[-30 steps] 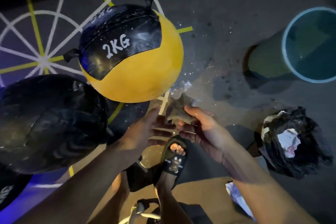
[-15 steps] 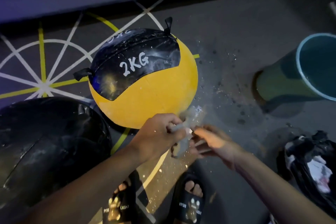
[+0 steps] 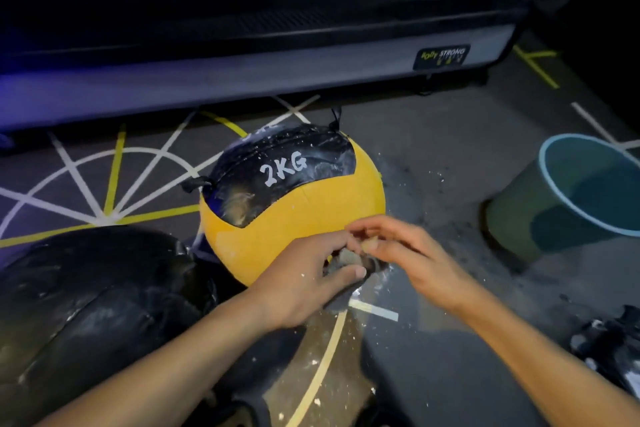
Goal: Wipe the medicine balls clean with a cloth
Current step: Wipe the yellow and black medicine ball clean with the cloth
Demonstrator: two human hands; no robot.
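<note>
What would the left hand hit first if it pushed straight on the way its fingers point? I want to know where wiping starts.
Probably the yellow 2KG ball: the left hand, gripping the cloth, points at its lower side. Depth is unclear.

2KG ball [image 3: 294, 218] centre floor, larger ball [image 3: 86, 305] at its left, bucket [image 3: 568, 198] right, hands before it

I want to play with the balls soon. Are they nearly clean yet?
Not yet. Nothing looks finished: the yellow and black 2KG medicine ball has white specks on its black panel, and the big black medicine ball beside it shows pale smears. In hand: the left hand grips a bunched grey cloth low against the yellow ball, the right hand touching it. Both balls need wiping.
</note>
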